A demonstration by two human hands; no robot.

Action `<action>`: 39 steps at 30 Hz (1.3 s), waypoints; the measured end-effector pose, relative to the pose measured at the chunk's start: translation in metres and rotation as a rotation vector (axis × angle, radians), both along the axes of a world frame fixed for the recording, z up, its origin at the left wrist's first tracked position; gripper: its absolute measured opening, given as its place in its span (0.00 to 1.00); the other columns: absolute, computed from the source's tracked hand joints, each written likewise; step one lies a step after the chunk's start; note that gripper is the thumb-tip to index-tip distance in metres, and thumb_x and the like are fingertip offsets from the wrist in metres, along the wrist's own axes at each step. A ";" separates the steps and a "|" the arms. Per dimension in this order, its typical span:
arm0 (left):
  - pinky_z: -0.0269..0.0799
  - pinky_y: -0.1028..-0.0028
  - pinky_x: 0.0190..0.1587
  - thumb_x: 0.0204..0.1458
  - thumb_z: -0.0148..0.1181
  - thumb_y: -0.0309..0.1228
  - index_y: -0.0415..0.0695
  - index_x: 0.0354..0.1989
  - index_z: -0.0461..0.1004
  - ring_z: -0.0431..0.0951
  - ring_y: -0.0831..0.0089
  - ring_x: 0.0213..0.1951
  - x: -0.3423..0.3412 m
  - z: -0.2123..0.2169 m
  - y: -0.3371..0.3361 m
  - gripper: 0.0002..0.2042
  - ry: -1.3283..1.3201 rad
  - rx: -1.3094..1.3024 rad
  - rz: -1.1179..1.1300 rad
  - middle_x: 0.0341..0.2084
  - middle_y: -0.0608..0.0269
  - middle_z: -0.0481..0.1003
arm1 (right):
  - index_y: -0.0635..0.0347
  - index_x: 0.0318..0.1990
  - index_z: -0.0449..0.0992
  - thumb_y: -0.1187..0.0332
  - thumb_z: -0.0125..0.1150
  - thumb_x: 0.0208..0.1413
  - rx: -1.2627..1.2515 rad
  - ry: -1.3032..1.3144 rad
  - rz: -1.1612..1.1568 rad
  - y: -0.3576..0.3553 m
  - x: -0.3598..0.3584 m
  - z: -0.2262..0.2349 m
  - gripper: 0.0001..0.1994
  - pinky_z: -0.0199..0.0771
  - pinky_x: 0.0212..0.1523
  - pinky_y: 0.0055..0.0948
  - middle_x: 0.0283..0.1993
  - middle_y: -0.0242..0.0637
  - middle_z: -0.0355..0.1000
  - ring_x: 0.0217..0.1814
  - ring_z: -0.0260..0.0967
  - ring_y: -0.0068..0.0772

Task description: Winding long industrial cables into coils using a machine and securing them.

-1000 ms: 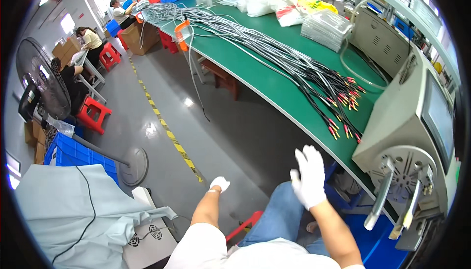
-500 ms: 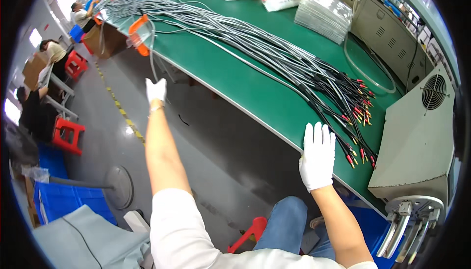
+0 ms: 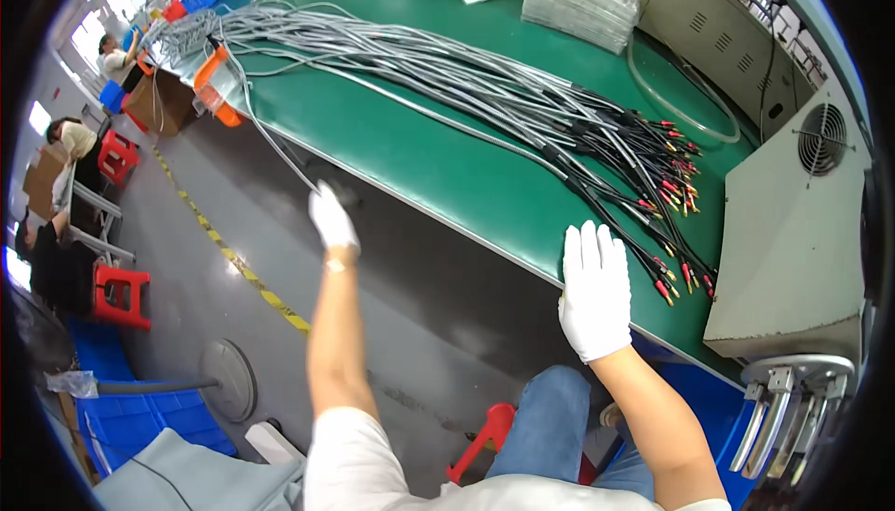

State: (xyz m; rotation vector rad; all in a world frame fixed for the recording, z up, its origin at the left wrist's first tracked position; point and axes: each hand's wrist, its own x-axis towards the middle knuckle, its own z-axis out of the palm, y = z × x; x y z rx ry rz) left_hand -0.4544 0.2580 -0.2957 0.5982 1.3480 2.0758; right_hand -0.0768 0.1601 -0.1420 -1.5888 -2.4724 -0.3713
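Our left hand (image 3: 332,220), white-gloved, arm stretched out, is closed round a single grey cable (image 3: 270,133) that hangs off the table edge; we cannot see the fingertips clearly. Our right hand (image 3: 597,289), also gloved, is flat with fingers spread slightly, resting at the near edge of the green table (image 3: 438,171), holding nothing. Just beyond it lies the cable bundle (image 3: 522,105), its red and yellow plug ends (image 3: 673,196) fanned toward a beige machine (image 3: 802,231).
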 end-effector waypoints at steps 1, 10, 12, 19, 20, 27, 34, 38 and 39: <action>0.67 0.73 0.34 0.63 0.42 0.37 0.45 0.27 0.64 0.66 0.77 0.24 0.040 -0.011 -0.023 0.13 -0.024 -0.066 0.004 0.20 0.67 0.66 | 0.69 0.61 0.59 0.76 0.58 0.37 0.016 0.001 0.004 0.000 0.001 -0.001 0.36 0.51 0.65 0.49 0.62 0.56 0.58 0.65 0.53 0.57; 0.47 0.73 0.12 0.59 0.42 0.55 0.57 0.16 0.60 0.54 0.74 0.09 0.256 0.062 -0.167 0.23 -0.912 0.036 -0.513 0.09 0.73 0.54 | 0.66 0.60 0.61 0.65 0.63 0.43 -0.021 0.136 0.048 -0.011 0.006 0.006 0.34 0.50 0.65 0.46 0.62 0.55 0.58 0.65 0.53 0.54; 0.52 0.69 0.15 0.59 0.41 0.55 0.57 0.16 0.61 0.58 0.71 0.13 0.282 0.082 -0.196 0.22 -0.971 0.025 -0.691 0.10 0.72 0.57 | 0.64 0.59 0.62 0.61 0.65 0.43 -0.029 0.267 0.171 -0.019 0.010 0.021 0.34 0.49 0.65 0.45 0.62 0.55 0.58 0.65 0.53 0.54; 0.68 0.72 0.29 0.63 0.39 0.43 0.50 0.34 0.68 0.70 0.75 0.30 0.374 0.093 -0.289 0.13 -0.952 -0.151 -0.661 0.25 0.67 0.69 | 0.59 0.52 0.71 0.51 0.51 0.58 -0.810 0.929 0.228 -0.157 0.117 -0.003 0.23 0.60 0.60 0.37 0.56 0.45 0.66 0.58 0.63 0.45; 0.65 0.73 0.25 0.63 0.37 0.44 0.49 0.30 0.66 0.67 0.76 0.25 0.379 0.097 -0.292 0.16 -0.922 0.033 -0.933 0.20 0.68 0.66 | 0.60 0.53 0.71 0.53 0.47 0.61 -1.015 1.037 0.197 -0.182 0.145 -0.010 0.21 0.62 0.59 0.36 0.54 0.43 0.68 0.58 0.64 0.40; 0.56 0.76 0.21 0.63 0.38 0.48 0.49 0.15 0.57 0.57 0.75 0.16 0.413 0.150 -0.316 0.25 -0.880 -0.173 -1.257 0.11 0.70 0.54 | 0.61 0.44 0.75 0.60 0.46 0.63 -1.358 1.415 -0.186 -0.320 0.223 -0.007 0.15 0.68 0.33 0.20 0.30 0.34 0.74 0.29 0.69 0.21; 0.72 0.63 0.48 0.59 0.53 0.38 0.36 0.38 0.73 0.76 0.63 0.43 0.489 0.204 -0.348 0.14 0.312 -0.462 -1.752 0.36 0.50 0.76 | 0.63 0.32 0.76 0.69 0.49 0.57 -0.717 1.469 -0.359 -0.368 0.313 0.006 0.10 0.69 0.37 0.29 0.31 0.37 0.75 0.33 0.70 0.29; 0.70 0.66 0.48 0.51 0.62 0.33 0.39 0.40 0.73 0.77 0.58 0.43 0.508 0.233 -0.348 0.13 1.068 0.531 -1.481 0.37 0.50 0.76 | 0.64 0.33 0.76 0.68 0.51 0.57 -0.715 1.374 -0.342 -0.380 0.348 0.047 0.09 0.69 0.39 0.30 0.32 0.38 0.75 0.35 0.71 0.32; 0.70 0.67 0.47 0.49 0.63 0.31 0.40 0.38 0.74 0.77 0.57 0.42 0.509 0.240 -0.346 0.11 1.460 0.541 -1.236 0.34 0.50 0.77 | 0.64 0.33 0.76 0.68 0.51 0.57 -0.697 1.378 -0.313 -0.381 0.354 0.057 0.09 0.69 0.39 0.30 0.32 0.38 0.75 0.35 0.71 0.32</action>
